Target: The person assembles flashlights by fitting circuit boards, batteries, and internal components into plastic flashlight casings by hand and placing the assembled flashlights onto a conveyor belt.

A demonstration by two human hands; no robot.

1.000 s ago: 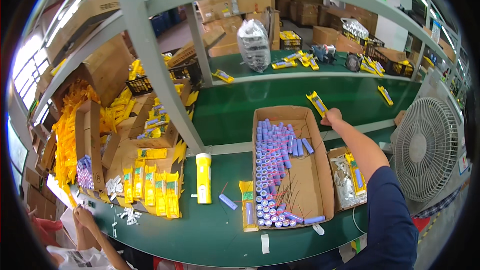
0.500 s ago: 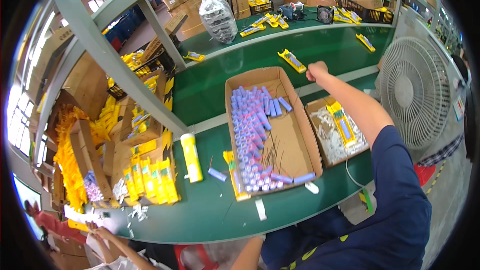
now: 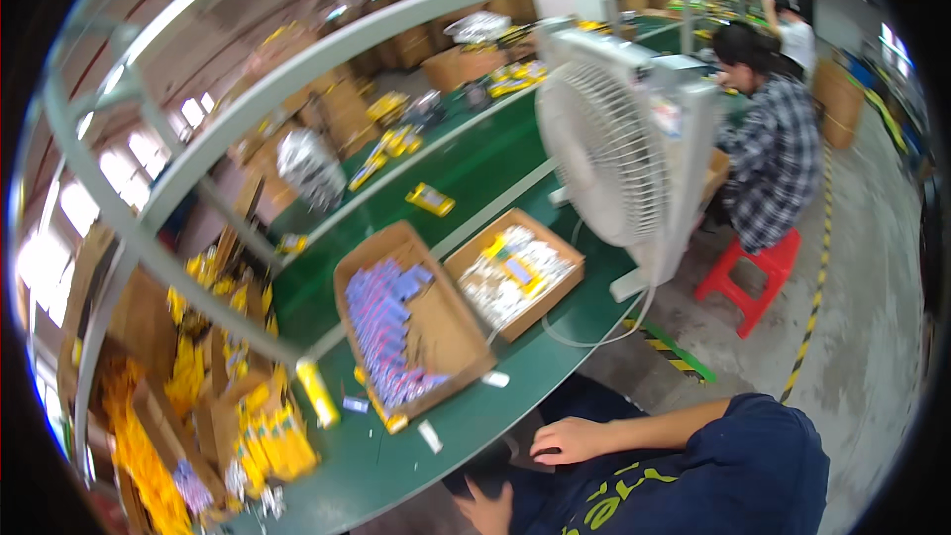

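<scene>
While the right hand [image 3: 567, 439] rests loosely curled and empty on the lap, the left hand [image 3: 487, 513] lies open lower down, partly cut off by the frame edge. Ahead of both, well apart, sits the cardboard box of purple tubes [image 3: 408, 323] on the green table [image 3: 466, 416].

The right hand [image 3: 567, 439] lies palm down against the person's own lap, fingers loosely spread and holding nothing, its bare forearm running back to a dark blue short sleeve. The left hand [image 3: 487, 512] shows only in part at the lower edge, fingers spread and pointing up, also empty.
</scene>
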